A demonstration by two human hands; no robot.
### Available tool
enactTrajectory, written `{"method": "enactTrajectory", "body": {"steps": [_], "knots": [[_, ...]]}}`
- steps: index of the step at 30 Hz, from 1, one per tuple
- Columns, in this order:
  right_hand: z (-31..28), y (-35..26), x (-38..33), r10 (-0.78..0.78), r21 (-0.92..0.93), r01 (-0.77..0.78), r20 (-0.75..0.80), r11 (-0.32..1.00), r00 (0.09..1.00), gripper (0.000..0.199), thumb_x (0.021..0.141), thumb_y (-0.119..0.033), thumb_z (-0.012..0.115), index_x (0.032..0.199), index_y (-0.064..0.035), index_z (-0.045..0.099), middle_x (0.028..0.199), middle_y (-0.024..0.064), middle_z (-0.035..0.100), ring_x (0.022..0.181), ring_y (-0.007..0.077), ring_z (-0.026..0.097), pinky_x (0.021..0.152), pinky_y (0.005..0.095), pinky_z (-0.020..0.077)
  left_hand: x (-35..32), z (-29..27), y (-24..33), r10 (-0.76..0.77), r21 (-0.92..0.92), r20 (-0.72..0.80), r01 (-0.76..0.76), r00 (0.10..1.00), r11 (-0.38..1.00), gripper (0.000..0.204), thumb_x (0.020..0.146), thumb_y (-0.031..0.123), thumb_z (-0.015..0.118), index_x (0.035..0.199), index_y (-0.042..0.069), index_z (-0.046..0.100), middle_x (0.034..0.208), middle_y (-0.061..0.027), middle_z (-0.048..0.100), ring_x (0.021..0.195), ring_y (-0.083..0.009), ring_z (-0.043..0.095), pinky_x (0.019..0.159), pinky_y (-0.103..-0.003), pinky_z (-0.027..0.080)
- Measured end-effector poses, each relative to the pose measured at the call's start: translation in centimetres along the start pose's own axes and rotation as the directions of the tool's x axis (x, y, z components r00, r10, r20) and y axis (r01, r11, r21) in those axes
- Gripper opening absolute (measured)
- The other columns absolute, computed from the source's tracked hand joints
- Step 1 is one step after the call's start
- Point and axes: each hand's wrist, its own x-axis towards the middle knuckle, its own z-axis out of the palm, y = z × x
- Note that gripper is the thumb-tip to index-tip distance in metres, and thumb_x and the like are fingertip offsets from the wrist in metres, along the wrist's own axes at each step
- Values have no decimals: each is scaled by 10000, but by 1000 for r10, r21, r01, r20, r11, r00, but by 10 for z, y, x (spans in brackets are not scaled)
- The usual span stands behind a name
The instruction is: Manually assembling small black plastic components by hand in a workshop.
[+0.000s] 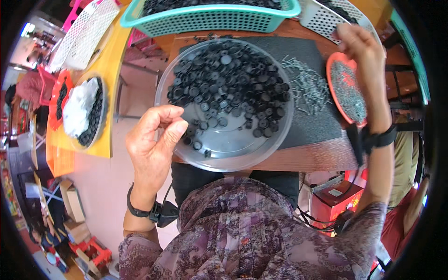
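Note:
My left hand [153,140] hovers at the left rim of a round clear plastic tub [224,163]. Its fingers are curled, with the thumb and forefinger tips a little apart and nothing visible between them. Many small round black caps [224,70] fill the tub's far part, thinning out toward me. My right hand [361,44] is raised at the far right, by the near edge of a white perforated basket [322,23] holding dark pieces. Motion smears its fingers, so what they hold cannot be made out. Below that forearm lies an orange-red oval dish [332,84] of small metal nails or screws.
Loose metal nails or screws [305,86] lie on a dark mat [308,128] right of the tub. Across the table's back stands a green basket [210,23] of black pieces. The yellow table [105,135] at left bears another tub and a white basket [84,37].

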Motion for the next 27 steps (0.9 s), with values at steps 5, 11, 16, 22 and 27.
{"method": "enactTrajectory", "body": {"steps": [5, 11, 16, 22, 27], "knots": [[-63, 81, 107, -45, -204, 11, -162, 979, 986, 355, 808, -268, 634, 1105, -73, 638, 973, 43, 663, 851, 87, 573, 770, 217, 418, -3, -2, -3, 68, 67, 49, -71, 996, 995, 168, 734, -34, 670, 898, -35, 633, 787, -67, 608, 697, -135, 567, 648, -247, 458], [-41, 75, 92, -248, -520, 171, -82, 837, 965, 398, 812, -317, 597, 1157, -118, 615, 1045, 90, 654, 944, 144, 597, 848, 266, 423, -4, 5, -3, 213, 224, 187, -253, 959, 941, 188, 628, -56, 689, 801, -10, 629, 724, -93, 592, 654, -240, 546, 585, -321, 433], [12, 29, -17, -363, -322, 344, 0, 882, 932, 172, 804, -91, 616, 962, -36, 656, 908, 59, 665, 844, 140, 609, 725, 257, 462, -2, -9, -1, 260, 213, 359, -350, 896, 912, 169, 612, -46, 688, 756, -6, 610, 688, -85, 566, 634, -251, 521, 564, -327, 418], [33, 7, -78, -359, -189, 365, 65, 912, 931, 139, 755, 17, 634, 885, -32, 636, 839, 55, 629, 709, 152, 556, 652, 252, 442, 6, 13, 12, 264, 238, 468, -408, 843, 881, 170, 631, 15, 699, 778, -19, 619, 687, -100, 582, 627, -249, 531, 571, -333, 412], [38, -7, -95, -380, -115, 391, 103, 913, 919, 154, 724, 51, 635, 859, -22, 627, 777, 85, 600, 692, 206, 553, 620, 289, 440, 16, 25, 12, 298, 183, 502, -437, 812, 881, 186, 638, 15, 694, 800, -18, 610, 676, -105, 561, 610, -255, 519, 565, -350, 408]]}}
